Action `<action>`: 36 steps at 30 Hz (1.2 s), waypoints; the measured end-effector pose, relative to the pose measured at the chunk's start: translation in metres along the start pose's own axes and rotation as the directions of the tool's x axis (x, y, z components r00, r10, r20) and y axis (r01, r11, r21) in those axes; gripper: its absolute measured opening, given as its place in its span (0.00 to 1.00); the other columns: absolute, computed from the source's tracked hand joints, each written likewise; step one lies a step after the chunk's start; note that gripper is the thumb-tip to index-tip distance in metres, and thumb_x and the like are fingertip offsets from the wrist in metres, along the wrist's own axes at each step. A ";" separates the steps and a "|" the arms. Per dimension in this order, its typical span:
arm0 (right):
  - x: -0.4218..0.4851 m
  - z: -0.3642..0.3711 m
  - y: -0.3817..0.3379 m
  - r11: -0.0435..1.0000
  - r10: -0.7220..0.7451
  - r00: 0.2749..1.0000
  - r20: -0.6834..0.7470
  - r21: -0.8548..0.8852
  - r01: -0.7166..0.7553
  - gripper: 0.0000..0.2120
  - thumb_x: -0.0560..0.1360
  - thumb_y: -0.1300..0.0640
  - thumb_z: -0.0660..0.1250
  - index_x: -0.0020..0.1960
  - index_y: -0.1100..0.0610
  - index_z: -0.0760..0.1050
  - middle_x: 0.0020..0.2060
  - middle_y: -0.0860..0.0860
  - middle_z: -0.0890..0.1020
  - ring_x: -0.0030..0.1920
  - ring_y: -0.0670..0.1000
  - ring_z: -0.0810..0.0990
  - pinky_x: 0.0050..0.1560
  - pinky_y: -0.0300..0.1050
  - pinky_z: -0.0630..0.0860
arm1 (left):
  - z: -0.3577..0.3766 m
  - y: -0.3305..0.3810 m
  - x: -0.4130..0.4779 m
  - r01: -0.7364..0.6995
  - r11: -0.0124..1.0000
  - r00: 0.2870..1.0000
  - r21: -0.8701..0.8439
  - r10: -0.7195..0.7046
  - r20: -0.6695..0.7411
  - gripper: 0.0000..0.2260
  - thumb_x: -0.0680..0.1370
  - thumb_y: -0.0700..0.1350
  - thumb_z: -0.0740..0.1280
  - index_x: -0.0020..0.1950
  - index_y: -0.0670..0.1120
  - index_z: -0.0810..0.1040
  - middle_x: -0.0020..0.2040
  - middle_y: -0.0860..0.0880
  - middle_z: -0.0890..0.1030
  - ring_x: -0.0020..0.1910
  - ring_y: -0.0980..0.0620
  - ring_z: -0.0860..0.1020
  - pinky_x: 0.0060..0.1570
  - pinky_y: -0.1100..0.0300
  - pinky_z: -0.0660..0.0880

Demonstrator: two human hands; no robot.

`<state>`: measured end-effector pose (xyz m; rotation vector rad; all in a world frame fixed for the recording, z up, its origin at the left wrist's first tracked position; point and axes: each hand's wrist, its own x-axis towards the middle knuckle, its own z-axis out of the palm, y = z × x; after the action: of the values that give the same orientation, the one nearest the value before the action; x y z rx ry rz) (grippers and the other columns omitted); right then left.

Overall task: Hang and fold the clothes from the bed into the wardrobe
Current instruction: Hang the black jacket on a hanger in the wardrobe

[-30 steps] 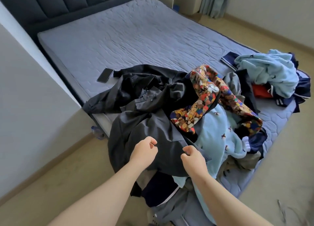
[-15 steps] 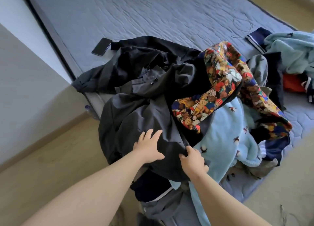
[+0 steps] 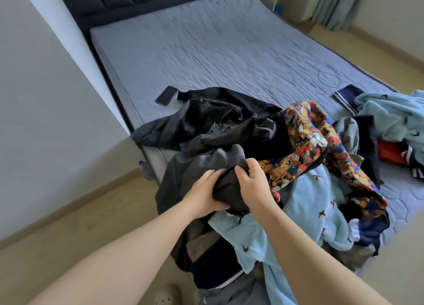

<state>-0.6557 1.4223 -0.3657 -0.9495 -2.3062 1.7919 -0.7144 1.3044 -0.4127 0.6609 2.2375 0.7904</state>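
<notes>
While left hand (image 3: 204,190) and right hand (image 3: 252,185) grip dark jacket (image 3: 195,160) at bed (image 3: 206,52) corner | phone (image 3: 166,95) by side edge

The pile (image 3: 286,167) of clothes lies on the near end of the bed (image 3: 206,52), and part of it hangs over the near edge. The jacket (image 3: 195,167) is on the left of the pile. The phone (image 3: 166,95) lies on the bed just behind it. Both hands hold the jacket on its near side, the left hand (image 3: 206,191) just left of the right hand (image 3: 252,185). A second heap (image 3: 390,116) lies at the right.
</notes>
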 end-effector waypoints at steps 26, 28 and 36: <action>-0.115 0.002 -0.263 0.829 -0.538 0.821 0.189 0.296 0.475 0.32 0.68 0.62 0.74 0.58 0.35 0.62 0.58 0.41 0.74 0.57 0.42 0.75 0.52 0.37 0.76 | -0.294 0.184 -0.192 -0.723 0.369 0.662 -0.583 0.130 -0.738 0.09 0.81 0.41 0.57 0.48 0.48 0.77 0.42 0.48 0.81 0.40 0.51 0.80 0.40 0.58 0.78; -0.118 0.012 -0.268 0.848 -0.516 0.820 0.247 0.278 0.451 0.29 0.68 0.63 0.74 0.55 0.39 0.63 0.54 0.43 0.76 0.51 0.40 0.77 0.44 0.32 0.76 | -0.305 0.200 -0.207 -0.745 0.315 0.658 -0.588 0.208 -0.723 0.09 0.81 0.41 0.58 0.48 0.47 0.77 0.39 0.48 0.82 0.37 0.53 0.81 0.36 0.61 0.79; -0.131 0.035 -0.312 0.817 -0.489 0.870 0.056 0.379 0.434 0.02 0.74 0.58 0.69 0.47 0.52 0.77 0.45 0.50 0.83 0.47 0.50 0.81 0.48 0.45 0.77 | -0.345 0.218 -0.243 -0.768 0.411 0.616 -0.491 0.262 -0.743 0.11 0.80 0.48 0.61 0.60 0.47 0.74 0.53 0.46 0.80 0.51 0.50 0.79 0.47 0.59 0.76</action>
<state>-0.6966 1.2864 -0.0564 -0.1720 -1.9439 1.9964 -0.7550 1.1800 0.0438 0.7648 1.7282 2.4526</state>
